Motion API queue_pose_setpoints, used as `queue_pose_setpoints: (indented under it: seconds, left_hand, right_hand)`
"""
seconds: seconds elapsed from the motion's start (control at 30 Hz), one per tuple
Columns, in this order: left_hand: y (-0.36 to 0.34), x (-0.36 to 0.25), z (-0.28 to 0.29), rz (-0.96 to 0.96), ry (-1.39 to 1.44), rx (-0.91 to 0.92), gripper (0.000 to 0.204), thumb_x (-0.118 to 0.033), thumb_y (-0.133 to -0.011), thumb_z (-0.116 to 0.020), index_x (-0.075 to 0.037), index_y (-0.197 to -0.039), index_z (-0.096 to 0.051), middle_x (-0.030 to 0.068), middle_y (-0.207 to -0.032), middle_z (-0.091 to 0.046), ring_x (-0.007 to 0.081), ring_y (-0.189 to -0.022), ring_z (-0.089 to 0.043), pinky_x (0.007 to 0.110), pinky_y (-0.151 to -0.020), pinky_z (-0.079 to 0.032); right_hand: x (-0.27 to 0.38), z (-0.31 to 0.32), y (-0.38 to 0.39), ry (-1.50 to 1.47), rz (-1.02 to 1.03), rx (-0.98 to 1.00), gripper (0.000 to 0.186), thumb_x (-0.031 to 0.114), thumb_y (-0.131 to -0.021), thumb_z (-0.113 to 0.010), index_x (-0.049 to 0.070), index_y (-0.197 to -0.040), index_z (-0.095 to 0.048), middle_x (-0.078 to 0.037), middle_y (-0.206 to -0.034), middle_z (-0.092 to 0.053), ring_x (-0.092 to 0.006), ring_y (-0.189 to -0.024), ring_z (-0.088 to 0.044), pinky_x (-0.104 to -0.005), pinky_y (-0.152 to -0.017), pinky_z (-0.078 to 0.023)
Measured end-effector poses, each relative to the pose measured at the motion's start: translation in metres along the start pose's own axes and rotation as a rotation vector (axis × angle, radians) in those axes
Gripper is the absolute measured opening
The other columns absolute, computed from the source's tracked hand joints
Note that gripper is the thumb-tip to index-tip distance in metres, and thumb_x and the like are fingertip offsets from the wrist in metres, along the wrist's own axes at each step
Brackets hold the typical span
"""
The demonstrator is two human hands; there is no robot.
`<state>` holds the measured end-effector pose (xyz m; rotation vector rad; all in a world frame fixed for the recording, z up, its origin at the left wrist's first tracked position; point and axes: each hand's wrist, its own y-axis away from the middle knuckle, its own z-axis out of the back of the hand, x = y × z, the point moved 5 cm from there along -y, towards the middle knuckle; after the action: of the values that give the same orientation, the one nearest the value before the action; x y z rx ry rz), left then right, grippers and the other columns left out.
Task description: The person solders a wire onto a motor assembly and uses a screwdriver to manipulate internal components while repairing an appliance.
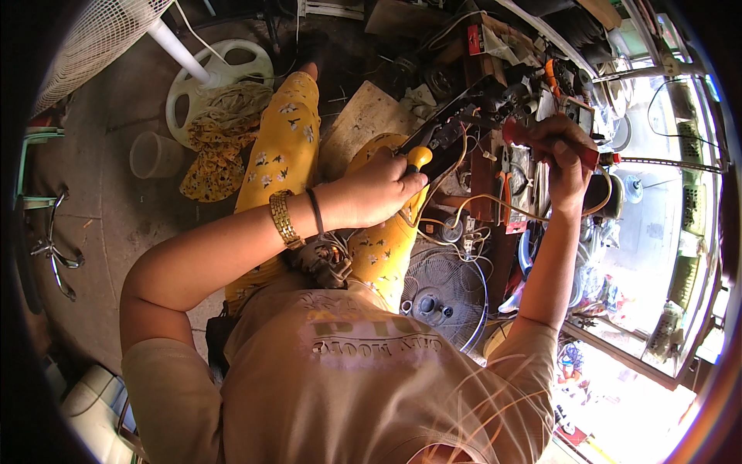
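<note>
My left hand (pixel 379 189) is closed in front of my yellow-trousered lap. A rounded yellow handle end (pixel 420 158) sticks out between its thumb and fingers; the rest of that tool is hidden. Over the cluttered bench at the right, my right hand (pixel 568 158) is wrapped round a red object (pixel 589 157), whose kind I cannot make out. Part of something red also shows beyond the fingers. In my lap, near my left wrist, rests a dark motor-like part (pixel 325 259) with copper-coloured windings.
Tools, wires and parts crowd the bench (pixel 495 182). A round black fan grille (pixel 440 298) lies below it. At the left stand a white fan base (pixel 220 69) with cloths on it and a translucent tub (pixel 156 155). A glass case (pixel 657 201) lines the right side.
</note>
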<state>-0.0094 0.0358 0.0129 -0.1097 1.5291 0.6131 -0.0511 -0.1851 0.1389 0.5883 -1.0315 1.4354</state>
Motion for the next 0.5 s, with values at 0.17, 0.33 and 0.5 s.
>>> queue_pose_setpoints:
  seconds: [0.17, 0.33, 0.5]
  left_hand:
    - [0.002, -0.006, 0.003, -0.087, -0.125, -0.096, 0.041, -0.031, -0.098, -0.045, 0.009, -0.103, -0.053, 0.03, -0.101, -0.055, 0.0408, -0.088, -0.059, 0.044, -0.081, -0.047]
    - [0.001, -0.004, 0.005, -0.074, -0.125, -0.108, 0.038, -0.029, -0.097, -0.047, 0.008, -0.096, -0.055, 0.0275, -0.098, -0.057, 0.0397, -0.085, -0.059, 0.044, -0.077, -0.047]
    - [0.008, -0.01, 0.013, -0.109, -0.106, -0.107, 0.036, -0.029, -0.095, -0.051, 0.006, -0.094, -0.058, 0.0238, -0.095, -0.058, 0.0382, -0.085, -0.057, 0.044, -0.075, -0.045]
  right_hand:
    - [-0.001, 0.001, 0.003, -0.016, -0.001, 0.011, 0.041, 0.036, -0.082, -0.056, -0.003, -0.086, -0.063, -0.007, -0.075, -0.062, -0.0095, -0.063, -0.05, -0.0234, -0.058, -0.039]
    - [-0.001, 0.0, 0.003, 0.003, 0.026, 0.027, 0.041, 0.036, -0.084, -0.054, -0.004, -0.088, -0.062, -0.007, -0.078, -0.06, -0.0079, -0.057, -0.049, -0.0208, -0.052, -0.035]
    - [-0.002, 0.002, 0.005, -0.001, 0.015, 0.004, 0.04, 0.034, -0.083, -0.054, -0.004, -0.087, -0.062, -0.008, -0.078, -0.062, -0.0085, -0.059, -0.05, -0.022, -0.053, -0.037]
